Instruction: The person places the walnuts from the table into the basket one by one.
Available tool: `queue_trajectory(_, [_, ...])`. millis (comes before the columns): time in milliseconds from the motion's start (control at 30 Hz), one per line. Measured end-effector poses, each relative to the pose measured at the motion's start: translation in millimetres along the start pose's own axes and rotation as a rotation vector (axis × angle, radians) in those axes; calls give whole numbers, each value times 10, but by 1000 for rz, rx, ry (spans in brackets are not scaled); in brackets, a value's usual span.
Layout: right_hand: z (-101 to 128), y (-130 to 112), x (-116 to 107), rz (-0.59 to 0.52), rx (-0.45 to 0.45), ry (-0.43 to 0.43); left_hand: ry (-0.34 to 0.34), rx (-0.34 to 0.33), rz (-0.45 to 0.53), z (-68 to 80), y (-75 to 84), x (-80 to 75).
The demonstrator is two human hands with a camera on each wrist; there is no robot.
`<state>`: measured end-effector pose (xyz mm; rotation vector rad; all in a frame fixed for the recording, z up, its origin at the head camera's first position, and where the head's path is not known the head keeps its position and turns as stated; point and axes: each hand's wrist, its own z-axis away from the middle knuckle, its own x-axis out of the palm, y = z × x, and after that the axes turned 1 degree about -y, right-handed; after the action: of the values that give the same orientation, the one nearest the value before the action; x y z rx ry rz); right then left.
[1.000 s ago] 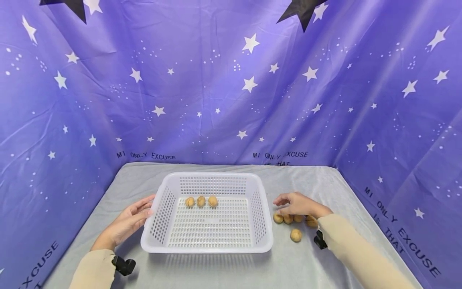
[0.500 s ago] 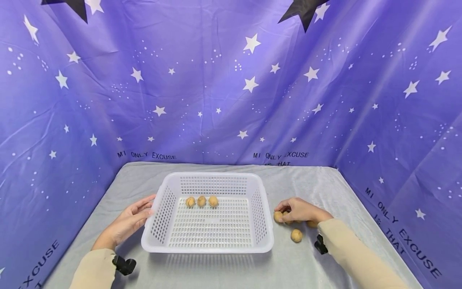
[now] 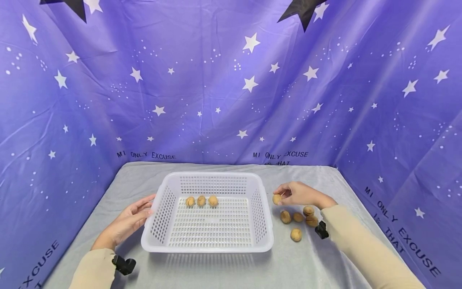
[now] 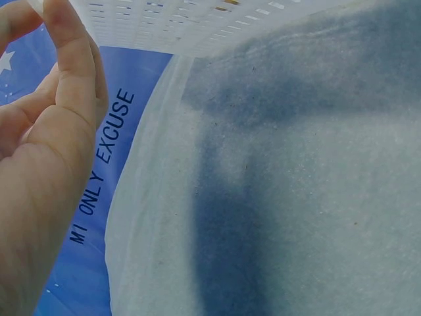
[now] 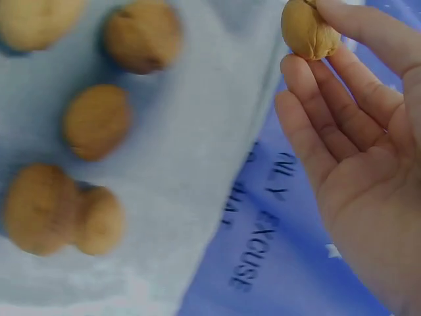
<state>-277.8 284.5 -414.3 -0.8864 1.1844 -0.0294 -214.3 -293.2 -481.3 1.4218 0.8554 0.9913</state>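
A white slotted basket [image 3: 207,249] stands mid-table with three walnuts [image 3: 201,200] in a row on its floor. My right hand [image 3: 280,196] hovers just right of the basket's right wall, and its fingertips pinch a walnut [image 3: 276,199]. The right wrist view shows that walnut [image 5: 309,29] held at the fingertips [image 5: 342,26] above the cloth. Below the hand, several loose walnuts [image 3: 297,217] lie on the grey cloth. My left hand [image 3: 146,208] rests with relaxed fingers against the basket's left wall, and it [image 4: 46,131] is seen beside the basket's edge [image 4: 197,26].
A grey cloth [image 3: 223,269] covers the table. A purple starry backdrop [image 3: 231,100] closes it in at the back and on both sides. One walnut [image 3: 296,235] lies apart, nearer the front. Black wrist mounts [image 3: 124,265] sit on both sleeves.
My right hand has lifted off the walnut pile with one walnut pinched, moving up and back beside the basket's right wall. The left hand and basket have stayed put.
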Motion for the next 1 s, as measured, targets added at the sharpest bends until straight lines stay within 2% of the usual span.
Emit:
queue_trajectory(233, [-159,-351,-247,31,-60,11,8,-6,-11,-2,1,-10])
queue_trajectory(433, [-423,-704,-286,84,-75,-11,4,-9,-7,-1,6,-14])
queue_trajectory(667, [-787,-1007,-116,104,-89,-80,-10,-6,-10,-11,-3,-9])
queue_trajectory(1000, [-1226,-1111,267,34,-43,-135,-4,-2,-18,-2,-9,-18])
